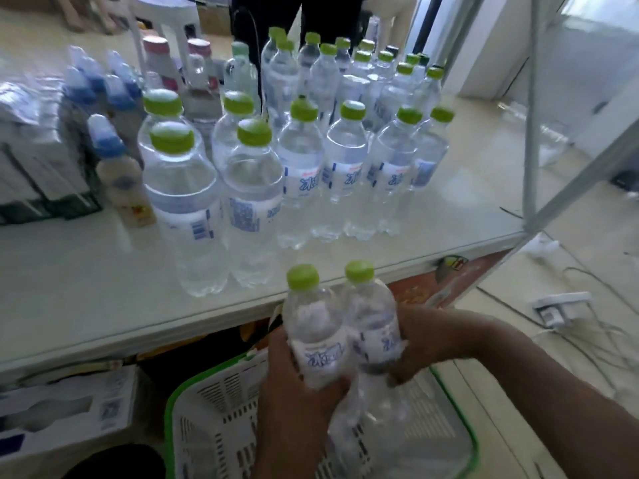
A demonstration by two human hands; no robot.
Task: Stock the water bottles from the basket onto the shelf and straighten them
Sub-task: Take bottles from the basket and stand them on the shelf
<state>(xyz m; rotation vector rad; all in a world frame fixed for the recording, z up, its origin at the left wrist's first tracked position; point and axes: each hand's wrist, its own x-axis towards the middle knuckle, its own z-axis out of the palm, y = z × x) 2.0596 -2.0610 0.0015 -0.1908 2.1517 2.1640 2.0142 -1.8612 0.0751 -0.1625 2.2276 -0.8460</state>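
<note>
— While lifting out of the basket, both hands full: left hand wrapped round the label band of the left bottle, right hand clasped on the side of the right bottle. Both upright, touching each other, green caps up, held above the basket and just below the front edge of the shelf.

— Any more left in the basket?

— Looks like clear bottle shapes lower down under the hands, but too blurred to count.

— Handling?

— Probably full, so some weight in each; thin clear plastic, likely to dent under a hard squeeze. Smooth walls, maybe slippery. Best taken round the label band or the waist, as now, not by the cap alone.

— And on the shelf?

— Already crowded with standing green-capped bottles, two larger ones nearest the front on the left, rows behind reaching to the back. Labels facing different ways, so straightening not done yet. Blue-capped bottles further left, apart from the water. Bare surface in front of the rows, towards the near edge: a likely landing place.

— Risk?

— Knocking a neighbour over while setting down two at once.
</note>
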